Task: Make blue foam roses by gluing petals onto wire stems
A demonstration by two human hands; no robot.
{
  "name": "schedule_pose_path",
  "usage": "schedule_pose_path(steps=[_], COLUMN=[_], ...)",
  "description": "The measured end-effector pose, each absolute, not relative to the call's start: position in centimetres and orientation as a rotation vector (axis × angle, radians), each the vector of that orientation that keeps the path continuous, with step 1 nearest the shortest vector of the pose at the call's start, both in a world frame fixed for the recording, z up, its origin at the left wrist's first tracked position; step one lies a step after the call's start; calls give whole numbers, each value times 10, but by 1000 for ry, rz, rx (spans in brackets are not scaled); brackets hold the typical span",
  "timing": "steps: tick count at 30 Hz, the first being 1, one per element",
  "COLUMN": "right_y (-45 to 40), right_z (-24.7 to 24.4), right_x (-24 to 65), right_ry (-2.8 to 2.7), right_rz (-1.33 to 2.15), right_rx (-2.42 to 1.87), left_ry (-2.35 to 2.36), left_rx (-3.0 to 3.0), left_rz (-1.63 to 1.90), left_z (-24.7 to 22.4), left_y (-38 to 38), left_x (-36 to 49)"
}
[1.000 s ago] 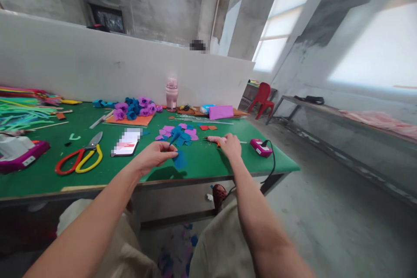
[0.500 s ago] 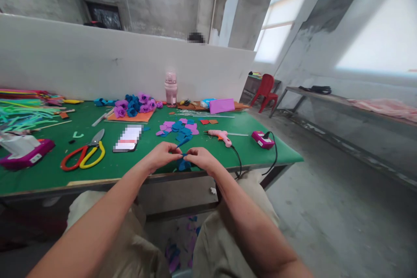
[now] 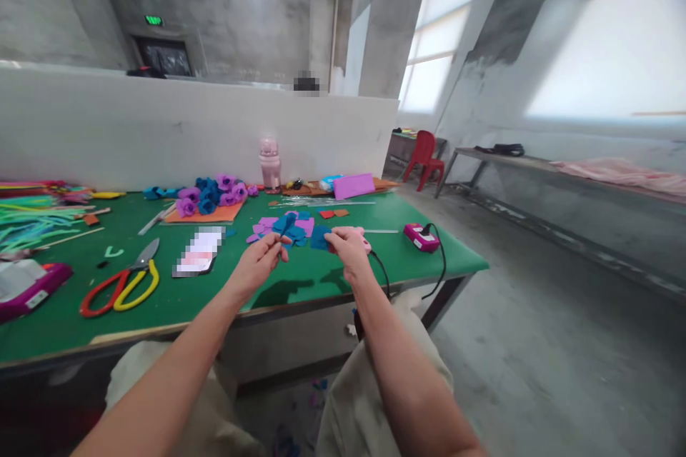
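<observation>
My left hand point(image 3: 256, 265) is closed, its fingertips pinching a narrow rolled blue paper piece point(image 3: 287, 226) that points upward. My right hand point(image 3: 349, 251) pinches a flat blue paper petal point(image 3: 320, 238) by its right edge. Both hands hover above the near part of the green table, a short gap apart. Just behind them lies a loose pile of purple and blue paper petals point(image 3: 260, 226). A pink glue gun point(image 3: 366, 245) rests beyond my right hand, which hides most of it.
Scissors point(image 3: 123, 291) and a phone point(image 3: 199, 253) lie to the left. Finished paper flowers point(image 3: 210, 195) and a pink bottle point(image 3: 270, 166) stand near the white partition point(image 3: 214, 121). A purple power socket point(image 3: 421, 237) with a cable sits at the right table edge.
My hands have moved apart and away from me, up from the table's front edge. The blue petal, earlier low between both hands, is now in the right hand alone. The view has shifted.
</observation>
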State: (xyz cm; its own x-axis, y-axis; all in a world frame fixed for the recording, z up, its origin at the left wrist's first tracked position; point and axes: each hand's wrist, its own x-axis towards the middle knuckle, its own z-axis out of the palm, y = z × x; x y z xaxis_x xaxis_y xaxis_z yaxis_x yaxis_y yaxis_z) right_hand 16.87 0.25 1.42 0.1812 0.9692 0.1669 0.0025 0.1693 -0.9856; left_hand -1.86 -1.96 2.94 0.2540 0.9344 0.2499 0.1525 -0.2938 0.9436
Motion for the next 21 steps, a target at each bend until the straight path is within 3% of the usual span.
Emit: schedule_pose_path(steps=[6,21], right_y=[3,-15], right_z=[35,41], right_x=[169,152], right_ry=[-1099,-1322], right_rz=[724,562], right_rx=[-1127,-1226], left_ry=[988,1005], left_rx=[1603,1461], left_rz=[1176,1268], left_z=[29,23], left_y=[-27,-29], left_x=[-9,-5])
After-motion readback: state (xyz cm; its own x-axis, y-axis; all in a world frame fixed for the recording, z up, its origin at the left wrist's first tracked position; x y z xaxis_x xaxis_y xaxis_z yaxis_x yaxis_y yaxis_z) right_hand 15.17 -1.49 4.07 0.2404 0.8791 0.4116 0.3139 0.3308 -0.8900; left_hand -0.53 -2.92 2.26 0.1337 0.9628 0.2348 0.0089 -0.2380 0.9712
